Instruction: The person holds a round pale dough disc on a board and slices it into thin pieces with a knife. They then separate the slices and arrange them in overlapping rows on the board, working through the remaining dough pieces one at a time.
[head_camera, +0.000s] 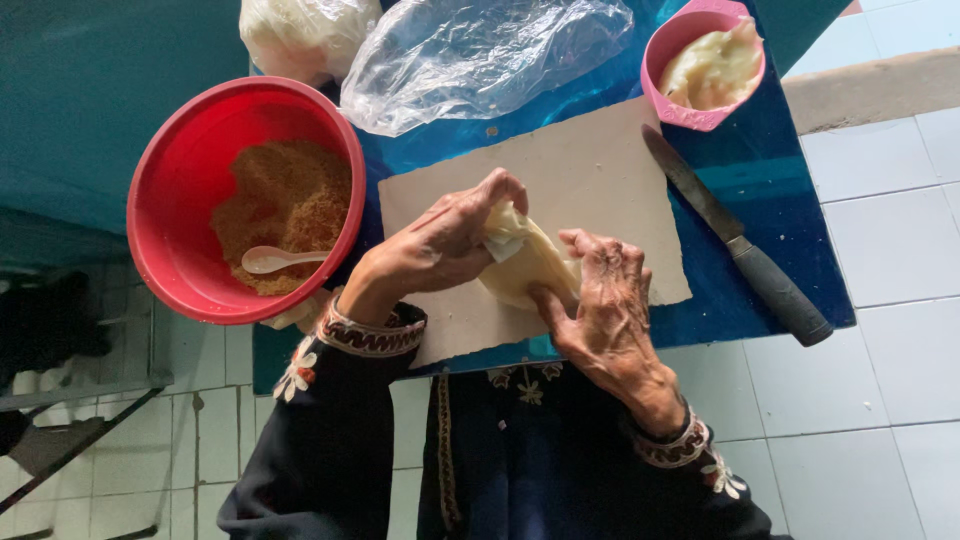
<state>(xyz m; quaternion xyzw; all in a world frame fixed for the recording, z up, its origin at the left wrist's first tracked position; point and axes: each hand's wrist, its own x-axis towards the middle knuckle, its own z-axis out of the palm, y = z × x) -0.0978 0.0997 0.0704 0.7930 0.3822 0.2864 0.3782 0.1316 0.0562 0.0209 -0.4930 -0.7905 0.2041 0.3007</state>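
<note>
While both my hands fold the pale dough piece (525, 268) over the beige board (600, 170), my left hand (440, 250) and right hand (605, 310) pinch its edges in a closed grip; sealing evenly seems next.

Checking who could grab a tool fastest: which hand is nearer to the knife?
The right hand. It is on the dough, just left of the knife in the picture. The left hand is on the dough's far side, toward the red bowl.
</note>
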